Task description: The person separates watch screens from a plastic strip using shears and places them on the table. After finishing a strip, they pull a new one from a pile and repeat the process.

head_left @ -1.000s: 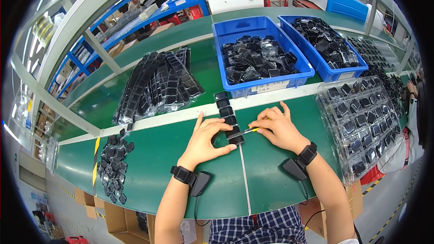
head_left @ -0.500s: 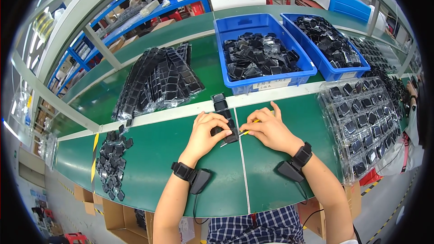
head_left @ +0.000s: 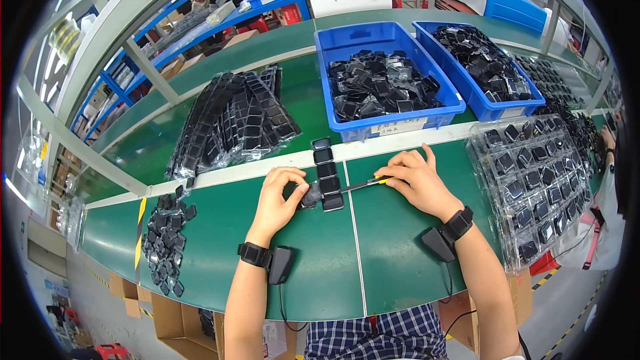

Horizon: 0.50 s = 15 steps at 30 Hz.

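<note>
A strip of black square pieces [head_left: 325, 168] lies on the green bench between my hands, its upper end over the white rail. My left hand [head_left: 279, 199] is closed, thumb and fingers pinching a small dark square piece with clear film [head_left: 311, 196] beside the strip's lower left side. In my right hand [head_left: 418, 181] I grip a slim yellow and black tool [head_left: 373, 183], whose exact kind I cannot make out. Its dark, thin end points left, close to the strip's lower right edge.
At the left lies a pile of small black squares [head_left: 165, 240]. Beyond the rail are stacked black strips [head_left: 233, 120] and two blue bins [head_left: 393, 120] [head_left: 507, 103] of black pieces. Clear trays [head_left: 533, 187] with black squares stand at the right, near another person's arm [head_left: 608, 143].
My left hand has moved left off the strip with the small square piece. My right hand has moved up and right, drawing the tool back from the strip's lower end.
</note>
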Available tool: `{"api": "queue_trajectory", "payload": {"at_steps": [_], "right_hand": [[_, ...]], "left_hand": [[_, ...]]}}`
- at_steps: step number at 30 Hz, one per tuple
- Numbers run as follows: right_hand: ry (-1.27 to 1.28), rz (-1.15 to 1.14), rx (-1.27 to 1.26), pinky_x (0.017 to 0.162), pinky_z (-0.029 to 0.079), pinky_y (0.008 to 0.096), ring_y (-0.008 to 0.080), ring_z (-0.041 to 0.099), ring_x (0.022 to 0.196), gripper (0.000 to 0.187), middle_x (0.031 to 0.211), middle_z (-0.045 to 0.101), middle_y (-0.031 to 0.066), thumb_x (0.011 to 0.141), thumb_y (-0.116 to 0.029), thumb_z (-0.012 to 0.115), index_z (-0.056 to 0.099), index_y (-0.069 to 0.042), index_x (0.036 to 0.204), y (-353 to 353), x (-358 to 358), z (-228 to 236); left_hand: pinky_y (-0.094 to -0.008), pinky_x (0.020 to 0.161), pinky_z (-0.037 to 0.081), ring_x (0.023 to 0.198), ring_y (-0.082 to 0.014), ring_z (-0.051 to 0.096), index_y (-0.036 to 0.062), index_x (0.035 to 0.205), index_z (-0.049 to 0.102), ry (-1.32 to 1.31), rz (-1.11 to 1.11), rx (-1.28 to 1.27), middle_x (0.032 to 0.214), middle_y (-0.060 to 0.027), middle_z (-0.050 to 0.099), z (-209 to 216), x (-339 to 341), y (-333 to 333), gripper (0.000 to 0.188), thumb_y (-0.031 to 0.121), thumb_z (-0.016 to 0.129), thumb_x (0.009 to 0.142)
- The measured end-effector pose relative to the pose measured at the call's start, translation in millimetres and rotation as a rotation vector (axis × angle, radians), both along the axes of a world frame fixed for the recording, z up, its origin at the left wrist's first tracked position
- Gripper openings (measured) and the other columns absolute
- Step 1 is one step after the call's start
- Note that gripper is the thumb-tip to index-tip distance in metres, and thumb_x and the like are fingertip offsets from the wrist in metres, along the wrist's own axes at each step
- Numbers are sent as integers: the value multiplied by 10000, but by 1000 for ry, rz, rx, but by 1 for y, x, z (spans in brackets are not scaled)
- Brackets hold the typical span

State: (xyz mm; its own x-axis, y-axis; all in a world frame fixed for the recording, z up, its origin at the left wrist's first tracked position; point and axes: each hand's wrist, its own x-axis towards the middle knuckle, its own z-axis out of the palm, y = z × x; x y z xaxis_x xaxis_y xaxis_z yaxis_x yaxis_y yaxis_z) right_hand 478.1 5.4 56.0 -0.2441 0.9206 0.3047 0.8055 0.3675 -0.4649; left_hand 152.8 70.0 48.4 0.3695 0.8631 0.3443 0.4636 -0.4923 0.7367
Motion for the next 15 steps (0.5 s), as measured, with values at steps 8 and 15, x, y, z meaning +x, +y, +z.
{"api": "queue_trajectory", "payload": {"at_steps": [8,15], "right_hand": [[-34,22,46,1229,132,627,183,565,1106,262,1029,583,-34,931,-161,724,763,-256,1172,-3,-12,-6],[-46,108,4,1225,137,644,190,558,1140,270,1051,580,-43,914,-186,739,763,-287,1164,-4,-17,-4]], "left_hand": [[-573,1277,126,1352,-260,555,154,1199,706,265,-159,74,1260,-37,708,26,22,-23,442,267,847,796],[-568,1269,169,1251,-222,610,162,1121,747,235,-213,55,1177,-7,734,19,25,-20,346,275,842,808]]}}
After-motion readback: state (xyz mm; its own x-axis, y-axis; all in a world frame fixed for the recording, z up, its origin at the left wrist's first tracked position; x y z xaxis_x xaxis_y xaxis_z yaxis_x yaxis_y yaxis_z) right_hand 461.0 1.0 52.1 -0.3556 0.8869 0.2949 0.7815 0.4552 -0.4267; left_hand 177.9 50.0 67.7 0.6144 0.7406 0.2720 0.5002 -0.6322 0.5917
